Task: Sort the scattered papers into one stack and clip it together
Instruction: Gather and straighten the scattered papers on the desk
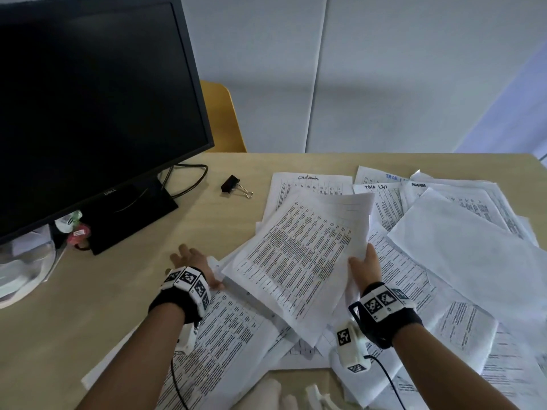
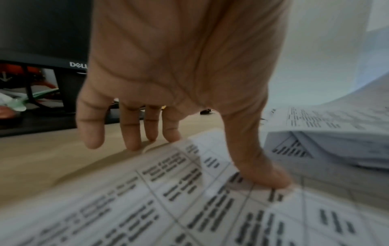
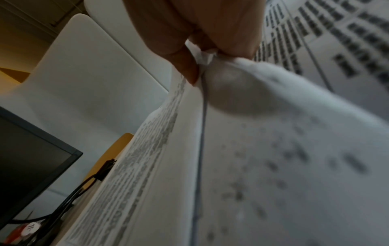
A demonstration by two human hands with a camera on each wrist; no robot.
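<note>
A person's right hand (image 1: 364,267) lifts a small sheaf of printed pages (image 1: 299,253) above a desk (image 1: 88,306) strewn with paper.

The right hand pinches the sheaf at one edge, thumb on top and fingers (image 3: 185,58) curled beneath, so the pages hang tilted over the scattered papers (image 1: 461,261) that cover the right half of the desk. The left hand (image 1: 194,263) is spread with straight fingers (image 2: 130,131), its thumb pressing a printed sheet (image 1: 225,335) flat at the near left of the pile while the fingertips reach the bare wood beside it. A black binder clip (image 1: 233,185) lies on the desk, apart from the papers, between them and the stand of a dark monitor (image 1: 88,99). A yellow chair back (image 1: 222,113) shows behind the desk.
</note>
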